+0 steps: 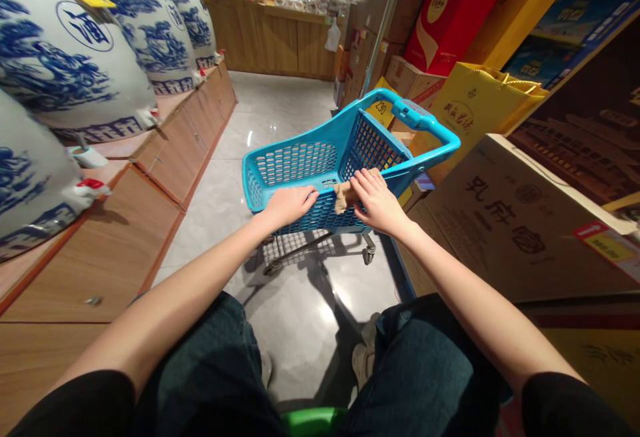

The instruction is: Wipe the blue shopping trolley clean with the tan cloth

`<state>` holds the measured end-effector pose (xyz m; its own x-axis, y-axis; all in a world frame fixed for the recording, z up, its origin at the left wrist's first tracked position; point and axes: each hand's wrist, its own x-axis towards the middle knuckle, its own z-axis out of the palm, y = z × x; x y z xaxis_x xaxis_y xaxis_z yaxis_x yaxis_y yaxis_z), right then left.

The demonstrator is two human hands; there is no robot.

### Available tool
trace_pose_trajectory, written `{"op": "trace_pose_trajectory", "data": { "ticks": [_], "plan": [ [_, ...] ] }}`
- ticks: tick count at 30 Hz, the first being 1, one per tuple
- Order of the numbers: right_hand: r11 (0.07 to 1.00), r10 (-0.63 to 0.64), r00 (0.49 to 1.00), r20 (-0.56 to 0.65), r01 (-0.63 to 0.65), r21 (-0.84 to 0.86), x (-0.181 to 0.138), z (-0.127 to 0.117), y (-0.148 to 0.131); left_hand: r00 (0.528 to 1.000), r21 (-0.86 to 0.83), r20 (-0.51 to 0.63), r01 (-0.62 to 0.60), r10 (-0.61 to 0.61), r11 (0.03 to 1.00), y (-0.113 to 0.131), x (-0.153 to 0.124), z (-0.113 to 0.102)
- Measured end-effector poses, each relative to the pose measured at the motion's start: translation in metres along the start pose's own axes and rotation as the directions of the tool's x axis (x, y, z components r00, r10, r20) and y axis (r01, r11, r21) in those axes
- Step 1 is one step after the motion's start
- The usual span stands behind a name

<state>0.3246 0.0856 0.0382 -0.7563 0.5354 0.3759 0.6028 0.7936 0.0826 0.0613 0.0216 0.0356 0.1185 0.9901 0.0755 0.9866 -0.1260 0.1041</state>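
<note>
A blue plastic shopping cart (300, 157) with a mesh basket stands sideways in front of my knees, its handle at the right. My left hand (291, 205) grips the near top rim of the basket, fingers curled over the edge. Farther right along that rim, my right hand (376, 202) is closed on a crumpled tan cloth (343, 197), which it presses against the rim. Part of the cloth is hidden under the fingers. The basket's flap (380, 140) stands up near the handle.
Large blue-and-white porcelain jars (75, 57) line a wooden cabinet (165, 150) on the left. Cartons (540, 203), a yellow gift bag (465, 110) and a red box (450, 17) crowd the right. A wooden counter (270, 40) with packaged goods crosses the back. Below me shows a green edge (315, 421).
</note>
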Motion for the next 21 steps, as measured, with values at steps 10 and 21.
{"op": "trace_pose_trajectory", "data": {
  "ticks": [10, 21],
  "plan": [
    [0.994, 0.109, 0.994, 0.011, -0.109, -0.015, 0.004, -0.006, -0.004, 0.963, -0.246, -0.262, -0.126, 0.059, 0.961, 0.004, 0.001, 0.001],
    [0.956, 0.262, 0.964, -0.043, -0.265, -0.127, -0.003, -0.023, 0.036, 0.867, 0.039, -0.258, -0.431, 0.426, 0.902, 0.043, -0.003, 0.016]
  ]
}}
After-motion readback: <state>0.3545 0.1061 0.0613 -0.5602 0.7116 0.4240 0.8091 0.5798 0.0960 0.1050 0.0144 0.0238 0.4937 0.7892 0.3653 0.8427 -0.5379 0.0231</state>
